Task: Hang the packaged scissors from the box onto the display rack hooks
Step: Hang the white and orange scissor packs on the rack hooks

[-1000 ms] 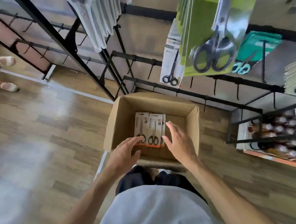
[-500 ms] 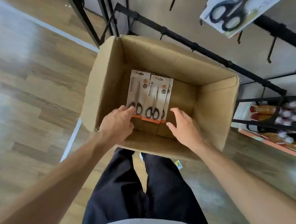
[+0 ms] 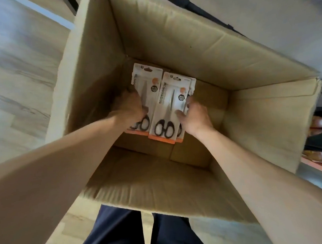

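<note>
Both hands are down inside the cardboard box (image 3: 169, 35) at mid-frame. The left hand (image 3: 130, 106) curls its fingers onto the left scissors pack (image 3: 146, 88); the right hand (image 3: 196, 117) clamps the right edge of the front scissors pack (image 3: 169, 106). The packs overlap on the box floor. Black rack bar (image 3: 195, 5) sits upper right.

One cardboard box (image 3: 169, 37) on the floor, open at the top. Two hands down in it: left hand (image 3: 129, 107), right hand (image 3: 196, 117). Scissors packs (image 3: 166, 106) on the bottom: two plainly showing, and what looks like a third edge tucked behind the right one, so probably three.
</note>
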